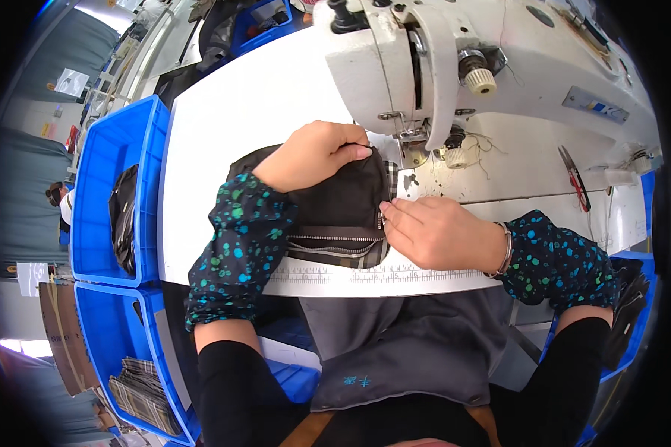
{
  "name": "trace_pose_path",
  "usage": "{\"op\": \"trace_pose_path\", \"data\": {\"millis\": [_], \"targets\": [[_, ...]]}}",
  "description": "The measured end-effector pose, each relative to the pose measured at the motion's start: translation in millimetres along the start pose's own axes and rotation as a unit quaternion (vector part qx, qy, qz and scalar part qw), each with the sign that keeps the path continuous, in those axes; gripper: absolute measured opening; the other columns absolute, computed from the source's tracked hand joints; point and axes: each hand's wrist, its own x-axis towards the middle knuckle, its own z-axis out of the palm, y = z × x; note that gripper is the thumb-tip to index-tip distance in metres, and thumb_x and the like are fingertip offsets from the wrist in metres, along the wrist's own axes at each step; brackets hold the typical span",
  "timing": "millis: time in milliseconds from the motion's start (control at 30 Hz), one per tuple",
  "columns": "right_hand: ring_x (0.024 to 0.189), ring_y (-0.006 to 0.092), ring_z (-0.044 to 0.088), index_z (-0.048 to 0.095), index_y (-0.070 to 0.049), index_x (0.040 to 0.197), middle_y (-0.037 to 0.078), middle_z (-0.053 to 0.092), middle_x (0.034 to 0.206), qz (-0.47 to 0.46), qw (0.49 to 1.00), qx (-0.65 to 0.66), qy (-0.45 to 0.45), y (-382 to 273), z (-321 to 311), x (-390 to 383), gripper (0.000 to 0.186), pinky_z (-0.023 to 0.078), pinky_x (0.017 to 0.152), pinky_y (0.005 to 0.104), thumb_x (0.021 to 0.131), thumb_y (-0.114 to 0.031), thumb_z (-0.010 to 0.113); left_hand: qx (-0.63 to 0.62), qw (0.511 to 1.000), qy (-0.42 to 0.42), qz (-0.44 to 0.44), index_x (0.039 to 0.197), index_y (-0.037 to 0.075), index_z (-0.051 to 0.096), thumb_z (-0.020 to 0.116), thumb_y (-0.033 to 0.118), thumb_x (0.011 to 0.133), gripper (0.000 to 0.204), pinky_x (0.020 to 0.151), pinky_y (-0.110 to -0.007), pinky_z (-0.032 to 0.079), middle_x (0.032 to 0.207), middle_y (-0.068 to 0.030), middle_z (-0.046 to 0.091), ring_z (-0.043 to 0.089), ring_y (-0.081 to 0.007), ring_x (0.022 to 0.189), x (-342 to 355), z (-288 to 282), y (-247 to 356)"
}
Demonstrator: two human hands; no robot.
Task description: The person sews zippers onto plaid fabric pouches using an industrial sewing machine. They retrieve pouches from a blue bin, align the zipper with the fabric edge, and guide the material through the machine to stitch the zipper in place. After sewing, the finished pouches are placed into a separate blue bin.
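A dark bag panel (343,195) with a plaid edge and an open metal zipper (335,244) lies on the white sewing table. My left hand (317,155) pinches its upper right edge, close to the needle area of the white sewing machine (402,67). Lower on the same edge, my right hand (432,231) is closed with thumb and fingertips on the panel beside a small zipper end. The presser foot (412,145) stands just right of my left fingertips; whether cloth lies under it I cannot make out.
Red-handled thread snips (576,182) and loose threads lie on the machine bed at the right. A ruler strip (380,274) runs along the table's front edge. Blue bins (82,201) stand at the left with dark pieces and folded plaid cloth (143,395); another blue bin (643,320) is at the right.
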Motion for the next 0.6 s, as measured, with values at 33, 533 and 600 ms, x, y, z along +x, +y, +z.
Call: {"op": "trace_pose_path", "data": {"millis": [33,533,600], "targets": [[0.082,0.0216,0.071,0.067,0.001,0.088,0.017,0.073,0.097,-0.005,1.000,-0.003,0.004,-0.7,0.4,-0.8,0.017,0.057,0.064,0.0298,0.078,-0.013,0.068,0.017,1.000,0.008,-0.003,0.101,0.002,0.072,0.069,0.019,0.096,0.018,0.075,-0.044,0.054,0.087,-0.0196,0.071,0.069,-0.0379,0.081,2.2,5.9,-5.1],[0.063,0.0157,0.058,0.070,-0.004,0.104,0.012,0.071,0.118,0.162,0.986,-0.006,-0.041,-12.6,-3.2,-1.0,0.034,0.049,0.058,0.0282,0.082,-0.030,0.076,-0.274,0.954,-0.107,-0.055,0.098,-0.003,0.068,0.065,0.011,0.102,0.015,0.078,-0.026,0.048,0.083,-0.0015,0.065,0.056,-0.0078,0.081,-12.8,-26.9,-3.7],[0.060,0.0163,0.060,0.071,-0.003,0.105,0.015,0.071,0.121,0.176,0.982,0.009,-0.070,-14.7,-2.3,0.8,0.039,0.050,0.056,0.0289,0.084,-0.034,0.076,-0.204,0.972,-0.113,-0.032,0.099,0.000,0.070,0.066,0.014,0.100,0.014,0.076,-0.031,0.051,0.084,-0.0067,0.070,0.064,-0.0163,0.078,-11.8,-25.7,2.0]]}}
